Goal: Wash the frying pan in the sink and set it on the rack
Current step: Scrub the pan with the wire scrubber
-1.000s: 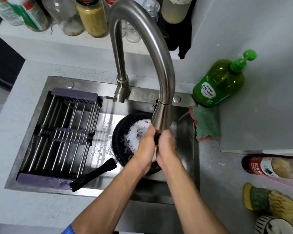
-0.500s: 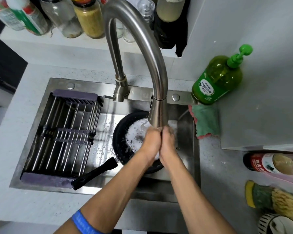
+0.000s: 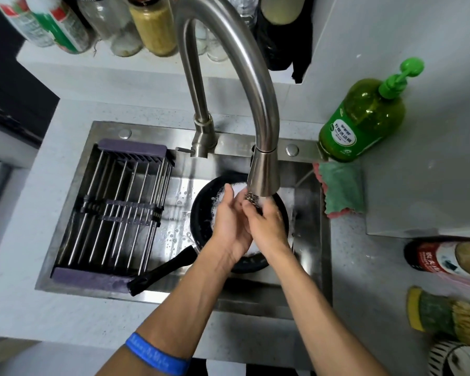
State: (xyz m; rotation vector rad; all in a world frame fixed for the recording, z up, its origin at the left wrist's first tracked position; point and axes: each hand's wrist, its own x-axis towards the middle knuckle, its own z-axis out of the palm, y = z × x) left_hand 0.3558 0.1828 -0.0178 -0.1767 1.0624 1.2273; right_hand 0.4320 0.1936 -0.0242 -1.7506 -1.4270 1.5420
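Frying pan flat in sink, foamy, handle pointing near-left toward rack; both hands under faucet head, likely rinsing: right hand pinching steel scrubber, left hand fingers extended, cupped alongside, holding nothing.

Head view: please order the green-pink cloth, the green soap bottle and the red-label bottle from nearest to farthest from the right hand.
Measured from the right hand:
1. Green-pink cloth, on the sink's right edge.
2. Green soap bottle, behind the cloth, at the back right.
3. Red-label bottle, lying at the far right of the counter.
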